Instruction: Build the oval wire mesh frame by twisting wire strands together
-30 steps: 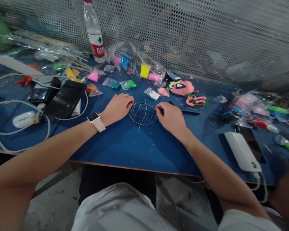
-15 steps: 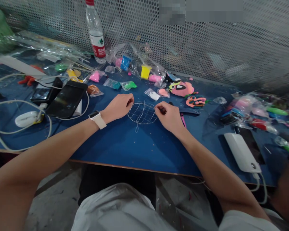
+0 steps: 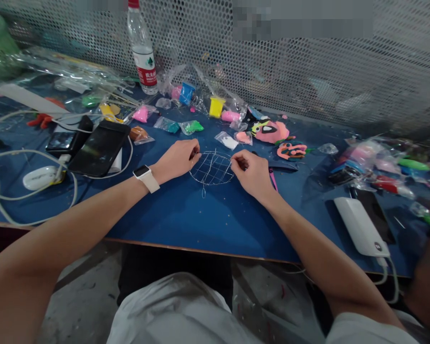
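Note:
An oval frame of thin wire mesh (image 3: 212, 168) lies on the blue table (image 3: 200, 215) in front of me. My left hand (image 3: 177, 158), with a white watch (image 3: 146, 177) on its wrist, is closed on the frame's left rim. My right hand (image 3: 252, 174) pinches the right rim, fingers curled. A short wire tail hangs from the frame's near edge.
Small bags of coloured clay (image 3: 189, 126) and two clay masks (image 3: 270, 131) lie behind the frame. A water bottle (image 3: 142, 48) stands by the perforated wall. Phones (image 3: 98, 148), a mouse (image 3: 39, 177) and cables sit left; a white power bank (image 3: 360, 227) right. Another person's arm (image 3: 424, 282) is at far right.
Both hands have shifted slightly on the wire frame and the frame has tilted a little; the view has barely moved.

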`<state>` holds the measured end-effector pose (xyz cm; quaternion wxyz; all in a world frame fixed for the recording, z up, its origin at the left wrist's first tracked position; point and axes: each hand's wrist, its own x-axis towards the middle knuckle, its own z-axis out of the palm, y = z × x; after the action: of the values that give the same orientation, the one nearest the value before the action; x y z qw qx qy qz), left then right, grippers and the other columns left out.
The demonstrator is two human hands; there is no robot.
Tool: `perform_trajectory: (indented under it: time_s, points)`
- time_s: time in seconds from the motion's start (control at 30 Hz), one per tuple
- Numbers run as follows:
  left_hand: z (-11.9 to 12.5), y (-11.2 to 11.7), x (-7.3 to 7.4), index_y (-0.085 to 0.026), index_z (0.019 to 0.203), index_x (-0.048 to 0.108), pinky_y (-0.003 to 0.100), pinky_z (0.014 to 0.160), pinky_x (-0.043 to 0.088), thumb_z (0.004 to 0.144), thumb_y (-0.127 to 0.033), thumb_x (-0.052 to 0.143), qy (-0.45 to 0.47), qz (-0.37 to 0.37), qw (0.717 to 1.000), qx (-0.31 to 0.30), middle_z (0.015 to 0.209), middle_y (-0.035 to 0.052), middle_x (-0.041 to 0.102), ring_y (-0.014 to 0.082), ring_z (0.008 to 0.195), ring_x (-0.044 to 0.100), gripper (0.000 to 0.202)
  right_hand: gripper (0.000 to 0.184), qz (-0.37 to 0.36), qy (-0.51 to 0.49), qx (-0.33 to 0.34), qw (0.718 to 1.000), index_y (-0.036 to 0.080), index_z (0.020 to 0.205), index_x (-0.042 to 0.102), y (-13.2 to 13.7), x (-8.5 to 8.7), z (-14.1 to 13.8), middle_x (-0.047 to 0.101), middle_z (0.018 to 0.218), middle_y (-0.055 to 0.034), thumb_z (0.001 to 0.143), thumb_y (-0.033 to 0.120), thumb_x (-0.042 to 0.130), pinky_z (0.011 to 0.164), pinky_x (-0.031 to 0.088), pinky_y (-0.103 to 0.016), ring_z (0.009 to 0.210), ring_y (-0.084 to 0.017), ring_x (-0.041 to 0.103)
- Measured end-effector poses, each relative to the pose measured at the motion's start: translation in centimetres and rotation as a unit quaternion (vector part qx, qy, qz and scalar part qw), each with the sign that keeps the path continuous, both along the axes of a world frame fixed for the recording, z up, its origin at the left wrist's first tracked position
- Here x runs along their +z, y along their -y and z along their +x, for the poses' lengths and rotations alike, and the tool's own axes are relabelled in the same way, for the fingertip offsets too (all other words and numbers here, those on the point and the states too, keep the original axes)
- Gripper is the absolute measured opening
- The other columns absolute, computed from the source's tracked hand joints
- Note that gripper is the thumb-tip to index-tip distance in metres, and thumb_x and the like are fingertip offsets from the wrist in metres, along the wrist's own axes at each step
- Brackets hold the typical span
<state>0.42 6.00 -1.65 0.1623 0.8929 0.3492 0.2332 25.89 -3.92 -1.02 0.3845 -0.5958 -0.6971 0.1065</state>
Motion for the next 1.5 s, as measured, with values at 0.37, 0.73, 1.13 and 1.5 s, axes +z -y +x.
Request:
perform_trajectory:
  time_s: [0.37, 0.73, 1.13, 1.5]
  points:
    - [-0.1, 0.8, 0.1, -0.018, 0.092, 0.07, 0.037, 0.076, 0.051, 0.108, -0.028, 0.049, 0.0, 0.023, 1.0, 0.011, 0.09, 0.0104, 0.072, 0.0211, 0.08, 0.064, 0.027, 0.016, 0.081, 0.103, 0.011, 0.991, 0.024, 0.093, 0.066, 0.6, 0.5, -0.3, 0.074, 0.091, -0.0061, 0.104, 0.023, 0.054, 0.075, 0.055, -0.038, 0.078, -0.021, 0.068]
    - [0.0, 3.7, 2.6, -0.021, 0.093, 0.062, 0.035, 0.074, 0.051, 0.107, -0.024, 0.061, 0.115, 0.0, 0.992, 0.058, 0.09, 0.0055, 0.07, 0.0173, 0.077, 0.062, 0.014, 0.022, 0.159, 0.132, 0.019, 0.978, 0.026, 0.1, 0.072, 1.2, 0.8, 1.0, 0.079, 0.098, -0.0065, 0.11, 0.029, 0.053, 0.083, 0.059, -0.041, 0.087, -0.023, 0.074]
    - [-0.5, 4.9, 3.9, -0.02, 0.096, 0.064, 0.033, 0.074, 0.05, 0.108, -0.018, 0.06, 0.15, 0.085, 0.984, 0.055, 0.092, 0.004, 0.069, 0.0165, 0.08, 0.063, 0.013, 0.013, 0.219, 0.134, 0.008, 0.966, 0.027, 0.098, 0.077, 1.5, 1.1, 0.9, 0.085, 0.096, -0.0046, 0.106, 0.03, 0.068, 0.081, 0.064, -0.039, 0.088, -0.023, 0.08]
    - [-0.3, 4.6, 3.7, -0.02, 0.092, 0.062, 0.03, 0.071, 0.047, 0.104, -0.012, 0.063, 0.165, 0.071, 0.983, 0.046, 0.087, 0.0021, 0.066, 0.0145, 0.077, 0.06, 0.014, 0.009, 0.235, 0.076, 0.041, 0.968, 0.026, 0.1, 0.074, 1.0, 1.3, 0.7, 0.079, 0.093, -0.0019, 0.104, 0.019, 0.07, 0.076, 0.063, -0.034, 0.083, -0.018, 0.076]
